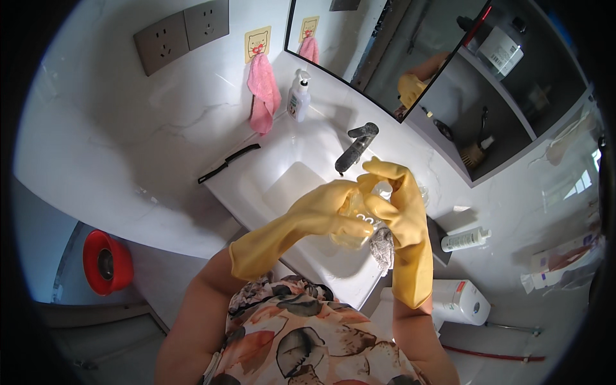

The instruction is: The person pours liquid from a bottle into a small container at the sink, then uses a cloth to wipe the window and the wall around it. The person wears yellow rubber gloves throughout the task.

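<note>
Both my hands wear yellow rubber gloves and are raised over the white washbasin [308, 144]. My left hand [337, 211] is closed around a clear plastic bottle [353, 236] with pale yellowish contents and printed writing. At the bottle's white cap [383, 189] is my right hand [397, 202], its fingers curled around the cap and neck. Just behind the hands stands a dark faucet [357, 147]. A grey, wet-looking cloth [383, 248] hangs over the basin's near right edge, below my right hand.
A pump bottle [299, 98] stands at the basin's back corner, beside a hanging pink towel [263, 94]. A black long-handled tool [228, 163] lies on the left rim. To the right are a white bottle [466, 239] and an open cabinet [510, 103]. A red basin [107, 262] is at lower left.
</note>
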The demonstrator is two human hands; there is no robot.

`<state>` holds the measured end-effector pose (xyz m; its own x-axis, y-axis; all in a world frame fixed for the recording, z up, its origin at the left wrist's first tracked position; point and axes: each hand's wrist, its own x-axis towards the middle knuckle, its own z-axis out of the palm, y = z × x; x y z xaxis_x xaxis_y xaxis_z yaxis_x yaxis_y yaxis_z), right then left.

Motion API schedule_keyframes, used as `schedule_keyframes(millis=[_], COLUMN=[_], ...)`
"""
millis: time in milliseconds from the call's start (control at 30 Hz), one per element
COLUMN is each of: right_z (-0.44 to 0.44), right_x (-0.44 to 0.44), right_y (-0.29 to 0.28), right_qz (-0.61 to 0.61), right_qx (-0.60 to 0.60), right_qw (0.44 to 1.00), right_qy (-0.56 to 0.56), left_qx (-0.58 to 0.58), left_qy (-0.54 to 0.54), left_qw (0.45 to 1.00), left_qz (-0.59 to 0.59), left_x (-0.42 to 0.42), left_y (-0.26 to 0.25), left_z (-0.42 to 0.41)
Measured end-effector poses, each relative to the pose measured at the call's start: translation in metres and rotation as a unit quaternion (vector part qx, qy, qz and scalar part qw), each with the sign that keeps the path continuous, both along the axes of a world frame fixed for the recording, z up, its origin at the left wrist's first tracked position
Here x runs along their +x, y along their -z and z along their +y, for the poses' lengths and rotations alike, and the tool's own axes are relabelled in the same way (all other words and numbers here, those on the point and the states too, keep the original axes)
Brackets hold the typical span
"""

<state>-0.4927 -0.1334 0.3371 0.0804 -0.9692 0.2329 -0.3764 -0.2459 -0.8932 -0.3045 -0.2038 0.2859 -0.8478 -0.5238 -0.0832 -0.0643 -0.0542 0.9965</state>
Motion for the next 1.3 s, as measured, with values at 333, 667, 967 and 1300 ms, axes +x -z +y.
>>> schedule_keyframes(millis=[333, 667, 967, 1300], right_z=[-0.02, -0.033, -0.025, -0.022], right_x=[0.005, 0.001, 0.012, 0.029], right_y=[-0.027, -0.024, -0.015, -0.008], right_qz=[-0.03, 0.095, 0.042, -0.065], right_qx=[0.01, -0.002, 0.017, 0.065], right_qw=[0.999, 0.993, 0.994, 0.986], right_qy=[0.036, 0.064, 0.098, 0.137], left_qx=[-0.023, -0.03, -0.121, -0.128], left_qy=[-0.051, -0.029, -0.055, -0.093], left_qw=[0.997, 0.999, 0.991, 0.987], left_qz=[0.045, 0.025, -0.023, -0.039], left_x=[0.003, -0.002, 0.002, 0.004], left_y=[-0.01, -0.009, -0.005, 0.004], left_z=[-0.036, -0.042, -0.041, -0.032])
